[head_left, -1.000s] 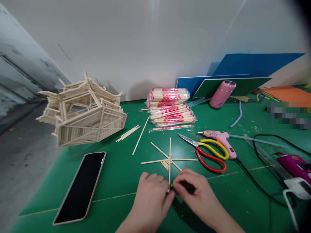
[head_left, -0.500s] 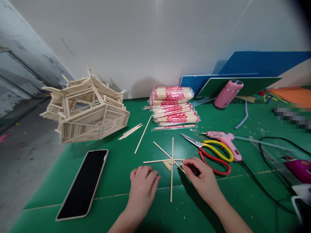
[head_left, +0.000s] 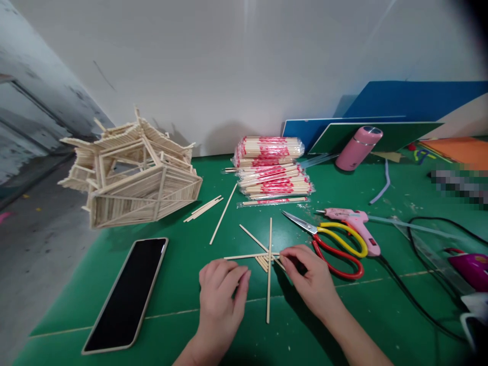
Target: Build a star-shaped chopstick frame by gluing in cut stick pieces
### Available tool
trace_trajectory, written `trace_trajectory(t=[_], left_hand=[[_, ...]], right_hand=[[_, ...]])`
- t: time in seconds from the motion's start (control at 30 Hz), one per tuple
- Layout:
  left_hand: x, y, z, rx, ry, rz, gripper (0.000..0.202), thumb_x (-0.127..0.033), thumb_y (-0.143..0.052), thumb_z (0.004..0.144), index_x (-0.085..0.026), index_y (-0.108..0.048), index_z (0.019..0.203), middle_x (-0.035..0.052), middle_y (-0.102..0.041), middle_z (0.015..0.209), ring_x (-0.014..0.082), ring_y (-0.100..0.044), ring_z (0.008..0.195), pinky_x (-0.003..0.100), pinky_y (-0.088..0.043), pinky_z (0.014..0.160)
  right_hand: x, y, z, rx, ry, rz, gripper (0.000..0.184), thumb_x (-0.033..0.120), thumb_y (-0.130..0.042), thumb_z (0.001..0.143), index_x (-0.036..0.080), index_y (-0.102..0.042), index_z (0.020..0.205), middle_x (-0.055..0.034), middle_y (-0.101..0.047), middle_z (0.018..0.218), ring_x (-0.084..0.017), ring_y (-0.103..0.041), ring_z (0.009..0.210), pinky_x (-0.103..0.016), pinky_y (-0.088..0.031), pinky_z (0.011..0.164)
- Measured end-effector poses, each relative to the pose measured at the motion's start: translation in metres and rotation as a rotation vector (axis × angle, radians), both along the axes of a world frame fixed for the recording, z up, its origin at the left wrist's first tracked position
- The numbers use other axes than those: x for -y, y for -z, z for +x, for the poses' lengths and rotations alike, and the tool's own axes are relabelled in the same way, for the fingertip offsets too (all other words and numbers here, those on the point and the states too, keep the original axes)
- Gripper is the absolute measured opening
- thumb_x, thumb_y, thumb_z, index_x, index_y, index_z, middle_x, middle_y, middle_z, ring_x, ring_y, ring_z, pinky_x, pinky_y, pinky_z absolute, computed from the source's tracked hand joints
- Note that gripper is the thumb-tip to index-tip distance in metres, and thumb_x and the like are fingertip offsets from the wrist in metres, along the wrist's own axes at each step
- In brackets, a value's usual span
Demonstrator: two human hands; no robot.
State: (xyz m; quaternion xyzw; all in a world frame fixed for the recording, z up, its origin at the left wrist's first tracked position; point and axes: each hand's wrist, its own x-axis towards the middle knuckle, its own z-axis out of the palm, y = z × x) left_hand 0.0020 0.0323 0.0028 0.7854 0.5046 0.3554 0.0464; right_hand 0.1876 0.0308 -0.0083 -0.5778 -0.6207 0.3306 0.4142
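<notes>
Several thin wooden sticks lie crossed on the green table: an upright-running stick (head_left: 269, 295), a slanting stick (head_left: 251, 236) and a level stick (head_left: 244, 256). Short stick pieces (head_left: 262, 263) sit side by side under the crossing. My right hand (head_left: 310, 282) is pinched at the right side of the crossing, on a stick end mostly covered by the fingertips. To the left of the crossing, my left hand (head_left: 222, 297) rests with curled fingers, thumb and forefinger tips together, and nothing visible in them.
A stick-built model house (head_left: 145, 193) and a phone (head_left: 125, 295) are on the left. Wrapped chopsticks (head_left: 272, 175) lie behind loose sticks (head_left: 204, 208). Scissors (head_left: 339, 246), a pink glue gun (head_left: 356, 221) with its cord, and a pink bottle (head_left: 358, 148) occupy the right.
My right hand's fingertips have shifted slightly left toward the crossing. My left hand has turned a little, and its thumb and forefinger have drawn up. The view has shifted slightly.
</notes>
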Motion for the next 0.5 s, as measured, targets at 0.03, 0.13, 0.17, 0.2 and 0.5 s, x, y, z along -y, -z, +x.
trace_trajectory(t=[0.03, 0.13, 0.17, 0.2, 0.5], left_hand=[[-0.001, -0.004, 0.005, 0.028, -0.001, -0.006, 0.007, -0.014, -0.053, 0.074, -0.016, -0.059, 0.072, 0.0033, -0.058, 0.070, 0.0168, -0.051, 0.072, 0.032, -0.038, 0.067], [-0.004, -0.011, 0.020, 0.066, 0.026, -0.024, 0.007, -0.016, -0.054, 0.074, -0.018, -0.060, 0.079, 0.0035, -0.059, 0.075, 0.0166, -0.051, 0.074, 0.032, -0.038, 0.068], [-0.005, -0.012, 0.025, 0.072, 0.035, -0.020, 0.009, -0.016, -0.055, 0.074, -0.018, -0.060, 0.081, 0.0039, -0.059, 0.077, 0.0169, -0.051, 0.076, 0.033, -0.038, 0.069], [-0.005, -0.013, 0.029, 0.070, 0.042, -0.016, 0.011, -0.016, -0.055, 0.074, -0.019, -0.060, 0.083, 0.0041, -0.059, 0.078, 0.0172, -0.051, 0.077, 0.033, -0.038, 0.070], [-0.003, -0.007, 0.040, 0.104, 0.042, -0.045, 0.011, -0.015, -0.053, 0.074, -0.020, -0.063, 0.076, 0.0024, -0.061, 0.074, 0.0169, -0.053, 0.074, 0.034, -0.037, 0.071]], right_hand=[[0.000, -0.001, -0.001, -0.009, -0.006, 0.004, 0.013, 0.026, -0.050, 0.080, 0.019, -0.061, 0.081, -0.0036, -0.057, 0.076, -0.015, -0.053, 0.069, -0.025, -0.043, 0.061], [0.000, -0.004, -0.004, -0.044, -0.027, 0.014, 0.015, 0.027, -0.049, 0.081, 0.019, -0.061, 0.083, -0.0030, -0.058, 0.074, -0.013, -0.053, 0.064, -0.023, -0.043, 0.055], [0.001, -0.005, -0.005, -0.054, -0.032, 0.018, 0.016, 0.027, -0.048, 0.081, 0.019, -0.062, 0.084, -0.0029, -0.058, 0.073, -0.013, -0.053, 0.063, -0.023, -0.043, 0.054], [0.002, -0.005, -0.006, -0.065, -0.037, 0.022, 0.016, 0.028, -0.048, 0.081, 0.019, -0.062, 0.084, -0.0028, -0.058, 0.072, -0.013, -0.053, 0.063, -0.022, -0.043, 0.054], [0.008, -0.009, -0.008, -0.138, -0.026, -0.001, 0.015, 0.026, -0.050, 0.080, 0.020, -0.063, 0.083, -0.0020, -0.058, 0.071, -0.012, -0.052, 0.064, -0.022, -0.043, 0.056]])
